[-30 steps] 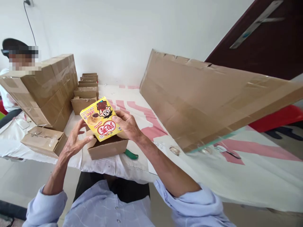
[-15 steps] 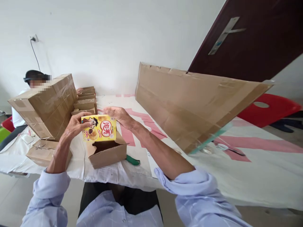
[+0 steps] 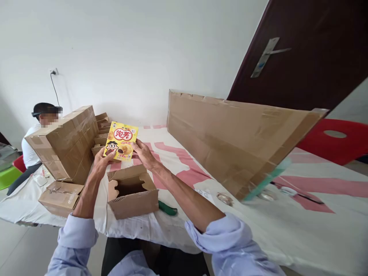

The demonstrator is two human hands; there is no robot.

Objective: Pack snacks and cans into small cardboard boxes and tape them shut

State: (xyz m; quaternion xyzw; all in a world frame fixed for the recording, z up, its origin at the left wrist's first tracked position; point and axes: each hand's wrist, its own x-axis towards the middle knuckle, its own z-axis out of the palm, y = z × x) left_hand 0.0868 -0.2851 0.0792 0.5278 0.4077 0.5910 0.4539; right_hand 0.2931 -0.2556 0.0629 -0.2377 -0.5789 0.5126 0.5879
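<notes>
A yellow snack box [image 3: 122, 140] with red lettering and a cartoon figure is held up between my two hands, its printed front facing me. My left hand [image 3: 104, 159] grips its lower left corner, thumb on the front. On the right edge, my right hand [image 3: 143, 152] has its thumb on the front too. Below the snack box stands an open cardboard carton [image 3: 133, 207] with its flaps up; its inside is dark. A green-handled tool [image 3: 167, 208] lies against the carton's right side.
Stacked taped cartons [image 3: 64, 143] and a small closed carton [image 3: 59, 195] stand on the left. Open cartons [image 3: 100, 136] line up behind them. A large cardboard sheet [image 3: 230, 134] leans at the right. Tape rolls [image 3: 225, 198] lie near it. Another person [image 3: 34, 140] sits far left.
The snack box has been turned from sideways to upright and raised away from the carton. My right hand has come onto its right edge. The camera view has shifted slightly.
</notes>
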